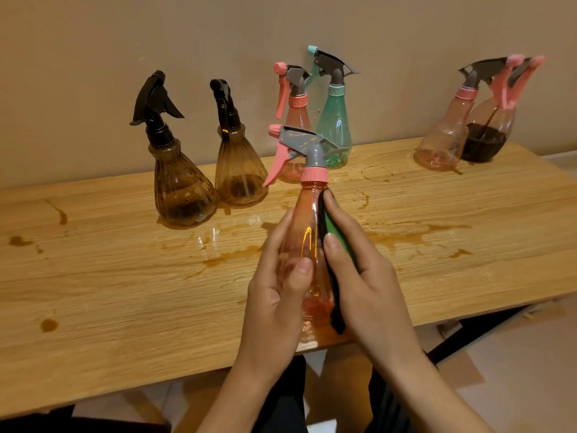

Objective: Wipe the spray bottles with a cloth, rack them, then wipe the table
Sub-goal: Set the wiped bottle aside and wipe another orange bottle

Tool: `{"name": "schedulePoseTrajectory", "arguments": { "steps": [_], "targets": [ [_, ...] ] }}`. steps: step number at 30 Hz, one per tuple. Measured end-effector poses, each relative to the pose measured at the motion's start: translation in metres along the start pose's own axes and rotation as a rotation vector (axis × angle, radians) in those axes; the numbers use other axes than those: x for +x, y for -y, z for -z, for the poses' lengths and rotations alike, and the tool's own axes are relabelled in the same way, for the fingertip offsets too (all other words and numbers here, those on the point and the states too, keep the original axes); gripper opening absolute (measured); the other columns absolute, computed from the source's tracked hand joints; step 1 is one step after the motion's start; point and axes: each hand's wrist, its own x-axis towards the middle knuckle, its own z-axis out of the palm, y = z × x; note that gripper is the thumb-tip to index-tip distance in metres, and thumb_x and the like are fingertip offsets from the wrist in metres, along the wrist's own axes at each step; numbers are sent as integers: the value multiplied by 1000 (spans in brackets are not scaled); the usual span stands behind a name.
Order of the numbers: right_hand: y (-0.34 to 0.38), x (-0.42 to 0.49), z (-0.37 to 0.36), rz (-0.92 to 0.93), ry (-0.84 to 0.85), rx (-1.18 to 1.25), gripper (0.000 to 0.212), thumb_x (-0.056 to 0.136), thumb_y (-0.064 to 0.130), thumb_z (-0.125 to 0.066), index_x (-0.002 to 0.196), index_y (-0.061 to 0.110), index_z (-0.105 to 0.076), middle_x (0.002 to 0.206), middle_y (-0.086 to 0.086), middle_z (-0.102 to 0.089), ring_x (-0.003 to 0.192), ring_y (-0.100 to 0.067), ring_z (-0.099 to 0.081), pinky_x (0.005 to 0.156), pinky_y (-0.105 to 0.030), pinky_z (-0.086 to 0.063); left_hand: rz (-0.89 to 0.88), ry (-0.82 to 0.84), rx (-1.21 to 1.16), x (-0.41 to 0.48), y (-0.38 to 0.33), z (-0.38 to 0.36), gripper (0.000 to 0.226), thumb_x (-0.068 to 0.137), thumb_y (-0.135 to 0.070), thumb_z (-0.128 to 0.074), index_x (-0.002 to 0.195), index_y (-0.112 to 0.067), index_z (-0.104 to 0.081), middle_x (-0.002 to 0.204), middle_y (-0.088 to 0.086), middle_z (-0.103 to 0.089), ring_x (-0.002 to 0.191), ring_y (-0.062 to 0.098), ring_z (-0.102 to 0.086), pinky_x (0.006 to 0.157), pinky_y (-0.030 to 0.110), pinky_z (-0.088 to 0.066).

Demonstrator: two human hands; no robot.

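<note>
My left hand (274, 289) grips the body of a pink spray bottle (307, 220) with a grey trigger head, held upright above the front edge of the wooden table (125, 292). My right hand (365, 276) presses a green and black cloth (335, 232) against the bottle's right side, fingers wrapped over the cloth. Two brown bottles with black heads (184, 185) (239, 173) stand at the back left. A pink bottle (296, 120) and a green bottle (334, 120) stand behind the held one.
Two more pink bottles (446, 135) (487, 132) stand at the back right, one holding dark liquid. Brown spills and droplets (224, 256) stain the tabletop. A wall runs right behind the bottles. The table's front edge lies close to my body.
</note>
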Motion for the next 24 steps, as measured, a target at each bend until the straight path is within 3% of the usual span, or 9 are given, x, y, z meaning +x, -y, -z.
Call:
{"name": "schedulePoseTrajectory", "arguments": {
  "steps": [2, 6, 8, 10, 12, 16, 18, 20, 24],
  "targets": [
    [4, 8, 7, 71, 22, -86, 45, 107, 22, -49, 149, 37, -47, 151, 19, -47, 138, 9, -40, 103, -5, -34, -6, 35, -2, -1, 0, 0, 57, 95, -41, -54, 151, -35, -44, 146, -17, -58, 134, 9, -57, 109, 31, -49],
    [4, -2, 8, 219, 139, -271, 42, 107, 26, -48, 147, 36, -51, 167, 9, -23, 151, -2, -24, 112, -9, -29, 39, -56, -167, 1, -5, 2, 49, 95, -39, -57, 144, -39, -53, 147, -3, -60, 137, 23, -57, 109, 50, -46],
    [0, -17, 2, 223, 156, -236, 41, 107, 29, -47, 147, 38, -52, 168, 11, -19, 153, -4, -23, 112, -12, -32, 78, -112, -292, 1, -8, 2, 40, 97, -34, -56, 137, -42, -58, 140, 4, -65, 128, 29, -64, 100, 46, -54],
    [0, -29, -4, 167, 114, -131, 42, 107, 33, -45, 147, 47, -48, 166, 18, -20, 150, 2, -24, 109, -8, -32, 88, -117, -375, 0, -10, 3, 39, 95, -29, -55, 132, -39, -62, 134, 7, -69, 122, 30, -68, 89, 35, -59],
    [1, -30, -8, 59, 36, -2, 39, 107, 43, -43, 142, 59, -46, 159, 30, -28, 146, 10, -26, 108, -6, -31, 91, -90, -395, 0, -10, 3, 43, 90, -27, -61, 132, -37, -63, 134, 10, -69, 121, 32, -68, 86, 32, -60],
    [3, -25, -8, -30, -8, 151, 41, 101, 46, -44, 138, 64, -45, 151, 36, -38, 144, 12, -29, 112, -14, -35, 35, -68, -210, 0, -7, 3, 56, 87, -50, -69, 141, -44, -54, 147, 0, -59, 134, 27, -59, 104, 47, -51],
    [2, -25, -4, -4, -29, 133, 42, 100, 43, -44, 139, 61, -47, 150, 34, -41, 142, 13, -32, 108, -8, -34, 14, -38, -110, 1, -8, 2, 72, 80, -67, -73, 145, -46, -50, 148, -10, -58, 135, 16, -58, 105, 34, -52],
    [0, -25, 1, -12, -41, 112, 43, 100, 43, -45, 139, 61, -48, 151, 32, -40, 142, 11, -33, 107, -8, -36, 13, -12, -71, 1, -8, 0, 76, 82, -61, -74, 150, -40, -47, 144, -17, -61, 131, 9, -60, 101, 22, -51],
    [-3, -31, 2, 50, -39, -36, 46, 102, 37, -46, 144, 55, -46, 158, 26, -33, 144, 9, -30, 104, -4, -35, 2, 56, -70, -2, -4, -3, 62, 93, -42, -55, 153, -47, -39, 151, -16, -53, 138, 13, -55, 111, 27, -45]
  ]
}}
